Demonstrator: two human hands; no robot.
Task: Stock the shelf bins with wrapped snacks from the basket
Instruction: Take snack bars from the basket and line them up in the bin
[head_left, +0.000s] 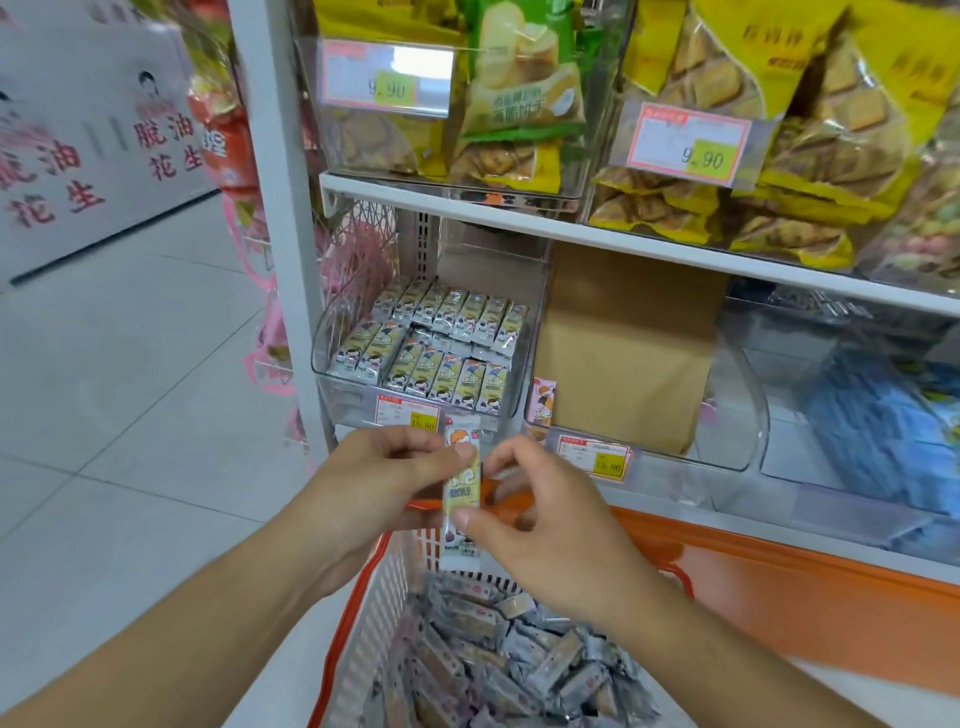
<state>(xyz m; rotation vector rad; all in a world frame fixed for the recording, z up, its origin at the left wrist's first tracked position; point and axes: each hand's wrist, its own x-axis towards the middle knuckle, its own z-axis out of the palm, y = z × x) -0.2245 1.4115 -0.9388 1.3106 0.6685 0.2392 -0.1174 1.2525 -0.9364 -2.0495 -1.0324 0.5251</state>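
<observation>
Nearest us, the basket holds loose wrapped snacks. Above it our forearms angle inward. Our left hand and right hand both pinch one upright snack bar between thumb and fingertips, held just before the clear shelf bin, where matching bars stand in rows. Beyond: a price tag and a cardboard box.

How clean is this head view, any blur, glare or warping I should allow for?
Head view: even, soft light; glare whitens the upper price tag; motion blur smears the frame edges, worst at the blue packs; wide-angle bending bows the shelf edge; the snack bar between both hands stays fairly sharp.
</observation>
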